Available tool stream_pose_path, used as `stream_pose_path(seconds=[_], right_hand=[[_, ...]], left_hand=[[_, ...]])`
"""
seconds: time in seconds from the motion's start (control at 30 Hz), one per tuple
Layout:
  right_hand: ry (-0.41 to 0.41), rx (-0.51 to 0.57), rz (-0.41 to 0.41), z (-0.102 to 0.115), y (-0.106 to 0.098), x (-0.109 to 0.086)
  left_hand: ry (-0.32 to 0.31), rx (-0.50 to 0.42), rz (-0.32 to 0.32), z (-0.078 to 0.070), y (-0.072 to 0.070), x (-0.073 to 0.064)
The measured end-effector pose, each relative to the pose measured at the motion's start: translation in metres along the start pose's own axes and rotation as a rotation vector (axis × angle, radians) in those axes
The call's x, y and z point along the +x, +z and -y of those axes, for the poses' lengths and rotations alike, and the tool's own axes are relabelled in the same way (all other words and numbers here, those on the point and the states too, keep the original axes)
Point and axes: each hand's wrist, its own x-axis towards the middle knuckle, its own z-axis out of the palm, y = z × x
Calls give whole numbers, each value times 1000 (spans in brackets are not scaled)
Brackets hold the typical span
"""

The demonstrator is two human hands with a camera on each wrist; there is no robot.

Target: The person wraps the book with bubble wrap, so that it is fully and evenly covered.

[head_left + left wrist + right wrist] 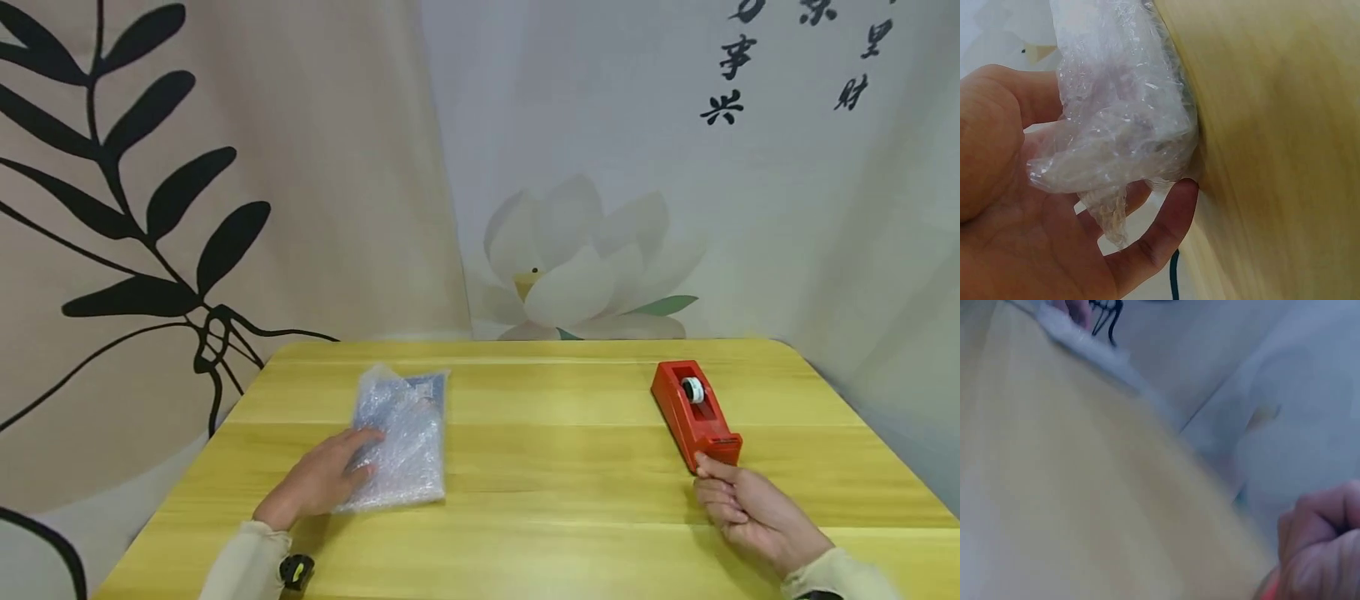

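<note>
A flat package (408, 454) in bubble wrap, with a blue item showing through, lies on the left part of the table. My left hand (330, 475) rests over its left side, fingers spread and relaxed. The left wrist view shows loose, crumpled bubble wrap (1119, 119) between the thumb and the other fingers, one fingertip down at the table. To the right stands a red tape dispenser (693, 417) with a white-cored roll in it. My right hand (753, 508) has its fingers curled and pinches the dispenser's near end. In the right wrist view the curled fingers (1325, 534) hide most of the red part.
The yellow wood-grain table (551, 467) spreads between the two hands. Behind it hangs a curtain (360, 167) printed with dark leaves, a pale flower and writing. A dark watch-like band (297, 572) sits at the left wrist.
</note>
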Motion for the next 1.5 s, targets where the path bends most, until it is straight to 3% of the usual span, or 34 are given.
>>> stream_pose_path(seconds=[0.13, 0.23, 0.33, 0.53, 0.63, 0.73, 0.97, 1.5], right_hand=[[-62, -283, 15, 14, 36, 1], [-94, -526, -69, 17, 53, 7], [-120, -702, -131, 14, 60, 12], [-201, -1064, -331, 4, 68, 21], [-258, -1179, -368, 1, 73, 30], [-312, -1227, -346, -4, 77, 40], [-370, -1201, -261, -14, 85, 63], [-299, -1208, -173, -31, 92, 106]], left_hand=[[3, -1, -1, 0, 1, -3], [-3, 2, -4, 1, -1, -5], [10, 14, -23, 1, -2, -5], [8, 13, -18, 0, 0, -6], [-10, 12, -10, -1, 0, -7], [-17, 15, -7, -1, -1, -6], [6, 7, -18, -1, 1, -6], [1, 1, -9, -4, 1, -7]])
